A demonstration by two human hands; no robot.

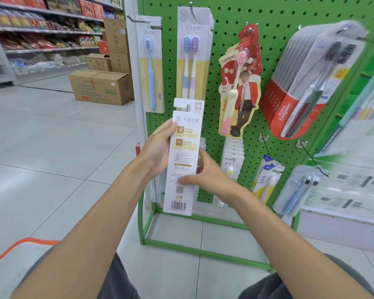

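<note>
Supermarket pegboard rack (231, 16) faces us; we hold a toothbrush pack (183, 160) upright at centre, its printed back towards us, likely checking it before hanging. Our left hand (158, 152) grips its nine o'clock edge, fingers curled round; our right hand (205, 171) pinches it at four o'clock. Next, its slot must meet the hook (191, 11) at twelve o'clock.

Matt white card pack (183, 156)

Left grip (158, 147) curled, right grip (205, 175) pinching, both raised
</note>
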